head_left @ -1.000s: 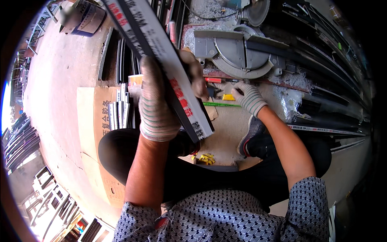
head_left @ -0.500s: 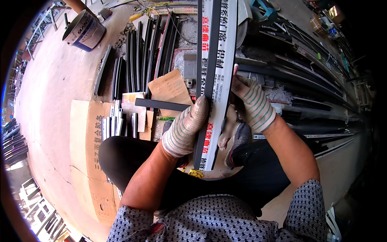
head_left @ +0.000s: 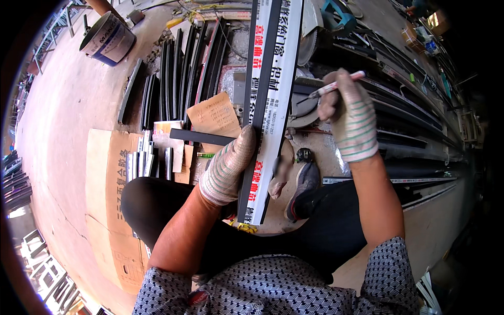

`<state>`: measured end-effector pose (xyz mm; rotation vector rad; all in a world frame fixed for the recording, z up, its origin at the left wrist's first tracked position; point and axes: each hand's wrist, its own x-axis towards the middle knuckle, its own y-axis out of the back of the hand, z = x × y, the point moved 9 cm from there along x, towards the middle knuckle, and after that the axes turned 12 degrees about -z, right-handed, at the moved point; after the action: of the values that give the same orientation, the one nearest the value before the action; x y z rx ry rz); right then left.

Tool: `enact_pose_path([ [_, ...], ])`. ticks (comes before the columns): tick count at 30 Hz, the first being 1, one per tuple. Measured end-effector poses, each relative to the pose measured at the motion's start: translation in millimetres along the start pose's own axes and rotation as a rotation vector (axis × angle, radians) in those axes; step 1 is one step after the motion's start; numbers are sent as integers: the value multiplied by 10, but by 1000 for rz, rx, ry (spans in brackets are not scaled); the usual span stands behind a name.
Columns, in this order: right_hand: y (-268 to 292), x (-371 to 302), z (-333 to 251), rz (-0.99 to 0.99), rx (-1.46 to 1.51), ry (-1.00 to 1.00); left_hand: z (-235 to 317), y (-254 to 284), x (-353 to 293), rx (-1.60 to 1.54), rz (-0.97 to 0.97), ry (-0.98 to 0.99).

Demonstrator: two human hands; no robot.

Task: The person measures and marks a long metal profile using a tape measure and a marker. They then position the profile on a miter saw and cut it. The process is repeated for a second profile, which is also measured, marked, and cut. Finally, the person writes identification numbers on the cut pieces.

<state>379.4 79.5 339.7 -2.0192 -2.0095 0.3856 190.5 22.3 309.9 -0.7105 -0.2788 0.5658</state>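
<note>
A long aluminium profile (head_left: 280, 105), covered in white printed film with dark strips along it, stands lengthwise in front of me. My left hand (head_left: 229, 167), in a striped knit glove, is wrapped round its lower part, thumb on the dark edge. Apart from the profile, to its right, my gloved right hand (head_left: 350, 118) pinches a white and red marker pen (head_left: 353, 78). The pen's dark tip points left and down toward the profile. A short dark bar (head_left: 199, 137) lies crosswise left of my left hand; its right end is hidden behind the glove.
Beyond the bar lies a handwritten cardboard piece (head_left: 215, 116). Dark profiles (head_left: 176, 79) are laid out at the far left, near a bucket (head_left: 108, 39). A circular saw blade (head_left: 308, 47) stands behind the held profile. More long profiles (head_left: 409, 94) fill the right side.
My right hand has moved right, away from the profile's edge, and the marker pen now shows fully in its fingers. The profile and my left hand have shifted slightly left.
</note>
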Motion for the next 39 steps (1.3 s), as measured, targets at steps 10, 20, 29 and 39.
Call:
enact_pose_path([
  [10, -401, -318, -436, -274, -269, 311, -152, 155, 101, 45, 91, 87],
  [20, -593, -375, -420, -301, -422, 431, -9, 118, 260, 149, 64, -119],
  [29, -824, -501, -425, -314, -531, 539, -117, 276, 182, 304, 207, -163],
  [39, -1028, -579, -335, -412, -671, 594, -8, 165, 224, 558, 231, -219],
])
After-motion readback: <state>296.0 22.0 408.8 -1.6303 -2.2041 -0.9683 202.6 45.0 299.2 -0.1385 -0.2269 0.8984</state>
